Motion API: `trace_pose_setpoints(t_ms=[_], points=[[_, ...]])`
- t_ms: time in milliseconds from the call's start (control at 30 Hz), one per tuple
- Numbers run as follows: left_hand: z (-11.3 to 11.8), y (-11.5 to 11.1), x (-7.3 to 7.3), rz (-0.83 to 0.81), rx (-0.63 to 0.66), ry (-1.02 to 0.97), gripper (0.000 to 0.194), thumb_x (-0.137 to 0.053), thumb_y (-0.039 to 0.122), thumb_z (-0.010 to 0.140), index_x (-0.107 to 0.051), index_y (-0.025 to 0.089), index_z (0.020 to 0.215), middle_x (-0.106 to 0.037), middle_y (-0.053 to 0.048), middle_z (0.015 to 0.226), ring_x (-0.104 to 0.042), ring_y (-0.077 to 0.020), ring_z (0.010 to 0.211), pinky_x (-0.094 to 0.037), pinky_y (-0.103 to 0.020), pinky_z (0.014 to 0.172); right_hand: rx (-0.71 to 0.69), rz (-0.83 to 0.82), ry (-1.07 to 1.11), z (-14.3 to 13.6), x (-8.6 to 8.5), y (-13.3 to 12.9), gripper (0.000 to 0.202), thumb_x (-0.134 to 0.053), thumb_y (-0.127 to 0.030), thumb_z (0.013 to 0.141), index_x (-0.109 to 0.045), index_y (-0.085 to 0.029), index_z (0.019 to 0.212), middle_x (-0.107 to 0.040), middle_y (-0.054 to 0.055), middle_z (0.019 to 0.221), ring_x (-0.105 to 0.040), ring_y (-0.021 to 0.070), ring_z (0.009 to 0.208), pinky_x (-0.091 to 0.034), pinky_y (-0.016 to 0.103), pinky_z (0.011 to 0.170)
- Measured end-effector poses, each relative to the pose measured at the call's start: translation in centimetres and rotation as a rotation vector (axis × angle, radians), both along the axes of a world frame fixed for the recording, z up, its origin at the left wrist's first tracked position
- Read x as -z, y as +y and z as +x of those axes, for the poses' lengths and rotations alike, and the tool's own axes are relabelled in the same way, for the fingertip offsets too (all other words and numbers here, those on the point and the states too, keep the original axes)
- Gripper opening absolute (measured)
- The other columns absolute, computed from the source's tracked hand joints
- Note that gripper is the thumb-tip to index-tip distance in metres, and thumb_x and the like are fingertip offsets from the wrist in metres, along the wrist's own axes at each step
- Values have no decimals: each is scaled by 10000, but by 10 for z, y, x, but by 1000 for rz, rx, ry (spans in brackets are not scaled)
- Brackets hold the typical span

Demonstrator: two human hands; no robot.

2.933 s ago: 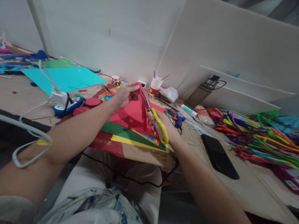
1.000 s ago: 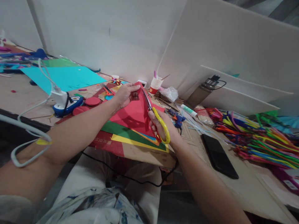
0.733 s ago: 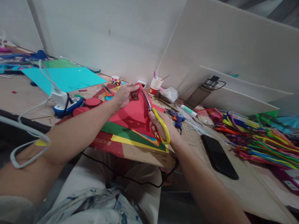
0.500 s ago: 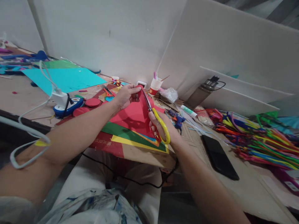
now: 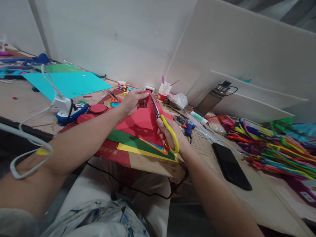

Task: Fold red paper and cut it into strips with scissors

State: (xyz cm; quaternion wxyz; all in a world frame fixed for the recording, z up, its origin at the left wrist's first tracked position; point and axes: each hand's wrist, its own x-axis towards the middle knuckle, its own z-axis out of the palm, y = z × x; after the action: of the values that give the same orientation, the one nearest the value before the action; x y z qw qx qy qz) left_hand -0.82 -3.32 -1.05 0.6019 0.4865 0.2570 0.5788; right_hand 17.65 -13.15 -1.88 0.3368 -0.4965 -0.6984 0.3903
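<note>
My left hand (image 5: pixel 135 102) pinches the upper edge of a piece of red paper (image 5: pixel 158 104) between thumb and fingers. In my right hand (image 5: pixel 168 131) is a pair of scissors (image 5: pixel 170 126) with yellow-and-red handles, its metal blades pointing up and left against the red paper near my left fingertips. Whether the blades are fully closed I cannot tell. Below both hands lies a red sheet (image 5: pixel 137 123), on top of a green sheet (image 5: pixel 128 141) and a yellow sheet (image 5: pixel 145 154), with blue and orange edges showing at the right.
Red discs (image 5: pixel 97 108) and a blue power strip (image 5: pixel 71 113) with a white charger lie left. Behind are paper cups (image 5: pixel 164 91) and a wall. To the right are a glue gun (image 5: pixel 189 127), bottle (image 5: pixel 211 98), black phone (image 5: pixel 231 166) and colourful pipe cleaners (image 5: pixel 278 148).
Almost nothing differs. The scissor handles and my right hand have shifted very slightly to the left; my left hand stays where it was on the red paper.
</note>
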Motion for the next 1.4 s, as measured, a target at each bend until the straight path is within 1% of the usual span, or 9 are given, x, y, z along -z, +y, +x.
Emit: trace_pose_setpoints(t_ms=[233, 400, 600, 767, 1000, 1233, 1400], points=[[1, -1, -2, -23, -17, 1, 157, -678, 184, 780, -554, 151, 690, -590, 12, 587, -564, -82, 505, -470, -209, 553, -12, 22, -12, 1, 0, 2, 504, -471, -716, 811, -439, -214, 776, -473, -46, 527, -453, 92, 408, -373, 198, 382], [0, 1, 0, -6, -6, -10, 152, -684, 184, 777, -559, 145, 701, -607, 5, 607, -575, -87, 515, -478, -217, 562, -28, 36, -35, 3, 2, 3, 504, -464, -719, 816, -439, -216, 788, -477, -46, 534, -453, 91, 409, -382, 199, 383], [0, 0, 0, -4, 7, -7, 151, -680, 178, 777, -554, 140, 703, -594, 12, 595, -569, -82, 513, -478, -215, 565, -18, 15, -17, 1, 2, 0, 547, -400, -760, 815, -446, -215, 809, -489, -41, 548, -456, 88, 394, -386, 194, 357], [1, -1, 0, -6, 3, -8, 152, -664, 167, 787, -546, 139, 695, -597, 7, 591, -561, -81, 504, -475, -214, 553, -14, -10, 27, 0, 1, -1, 548, -423, -759, 806, -450, -213, 807, -476, -51, 536, -444, 79, 381, -382, 183, 347], [1, 0, 0, -13, -6, -3, 186, -704, 194, 767, -543, 141, 691, -583, 17, 587, -568, -81, 512, -478, -213, 564, -5, -37, 72, -3, -1, -4, 540, -449, -751, 800, -453, -211, 805, -458, -60, 522, -427, 74, 368, -363, 176, 331], [1, -2, -2, -8, 0, -1, 152, -674, 172, 787, -554, 135, 702, -582, 13, 579, -552, -79, 494, -468, -208, 539, 15, -43, 75, -4, -2, -5, 522, -463, -733, 806, -459, -211, 804, -473, -56, 533, -431, 73, 359, -352, 177, 323], [1, 0, 0, -4, 2, -8, 134, -665, 167, 788, -558, 136, 713, -601, 6, 597, -570, -83, 513, -478, -213, 562, 24, -40, 80, -5, -3, -6, 501, -471, -711, 817, -465, -211, 814, -469, -59, 532, -425, 73, 353, -346, 178, 323]])
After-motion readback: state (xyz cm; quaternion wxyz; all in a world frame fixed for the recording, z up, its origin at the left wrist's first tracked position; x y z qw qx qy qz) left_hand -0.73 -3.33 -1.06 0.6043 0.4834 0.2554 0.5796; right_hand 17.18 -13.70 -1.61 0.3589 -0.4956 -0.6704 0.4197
